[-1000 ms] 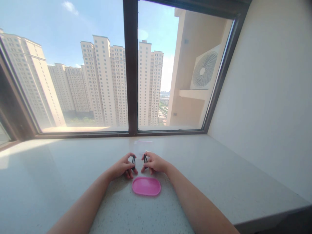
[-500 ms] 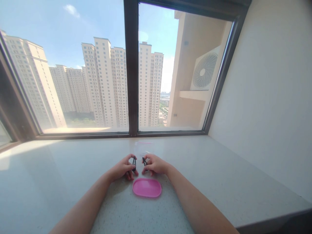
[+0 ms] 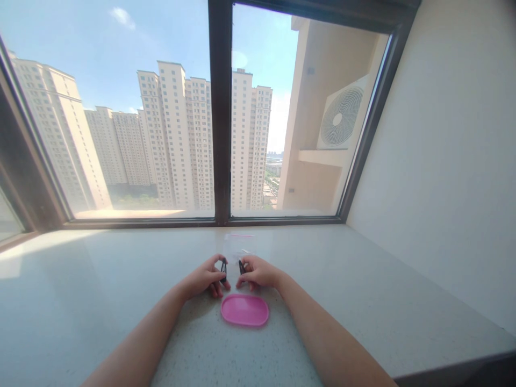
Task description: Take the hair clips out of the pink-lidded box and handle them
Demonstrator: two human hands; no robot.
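My left hand (image 3: pixel 207 277) pinches a black snap hair clip (image 3: pixel 223 270) between thumb and forefinger, the clip held upright. Across a small gap, my right hand (image 3: pixel 257 272) grips a second black hair clip (image 3: pixel 242 267) the same way, tilted slightly. Just in front of both hands, on the near side, lies a shallow pink oval tray (image 3: pixel 244 310) with a raised rim; nothing shows in it. Behind the hands a clear plastic zip bag (image 3: pixel 237 243) with a pink seal strip lies flat, its near part partly hidden by the fingers.
Everything rests on a pale speckled windowsill counter (image 3: pixel 363 301). A dark-framed window (image 3: pixel 221 161) closes off its far side, and a white wall (image 3: pixel 451 161) bounds the right. The counter's near edge (image 3: pixel 455 365) shows at the lower right.
The view has shifted slightly, so everything sits a little farther right. The right hand's clip has turned a bit and shows narrower. Both hands still hold their clips.
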